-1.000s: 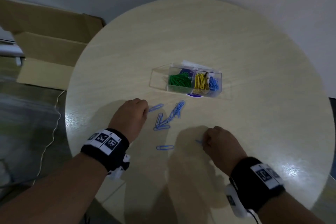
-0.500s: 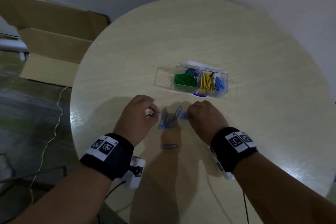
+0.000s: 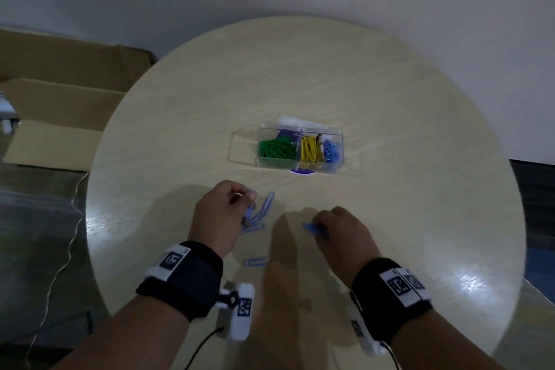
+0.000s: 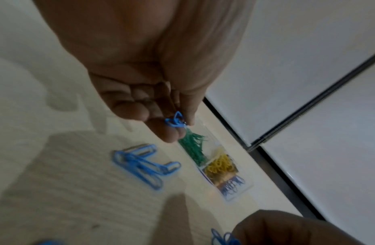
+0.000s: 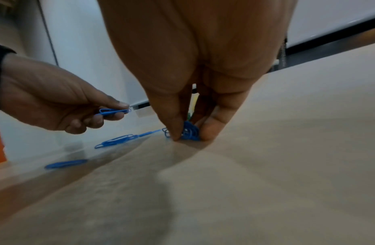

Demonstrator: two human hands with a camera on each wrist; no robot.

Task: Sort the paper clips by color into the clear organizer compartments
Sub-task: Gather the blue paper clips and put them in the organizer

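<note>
Head view, catalogue of items recorded. Round pale wood-grain counter (image 3: pixel 330 84): seen from above. Clear organizer (image 3: pixel 300 147): placed near the counter's centre, toward 12 o'clock from both hands. Contents, left to right: green clips (image 3: pixel 276 149), yellow clips (image 3: pixel 310 149), blue clips (image 3: pixel 332 151), each in its own compartment; a further clear section at the 9 o'clock end was seen without clips.

Left hand (image 3: pixel 220 219): grip closed in a pinch on a blue paper clip (image 4: pixel 174 122), held just above the counter between thumb and fingertips; the same clip was recorded edge-on in the right wrist view (image 5: pixel 114 111).

Loose blue cluster (image 3: pixel 259 218): several overlapping clips, lying flat on the counter at 3 o'clock of the left hand, just beside it.

Right hand (image 3: pixel 342 234): grip clamped on a small bunch of blue clips (image 5: pixel 189 131), fingertips (image 5: pixel 174 132) pressed down to the counter surface.

Single blue clip (image 3: pixel 255 262): lying flat, apart from the cluster, at 6 o'clock of it, between the two wrists.

Black wristbands (image 3: pixel 186 276) with white marker tags: worn on both wrists. Cardboard boxes (image 3: pixel 60 105): on the floor at 9 o'clock of the counter.
</note>
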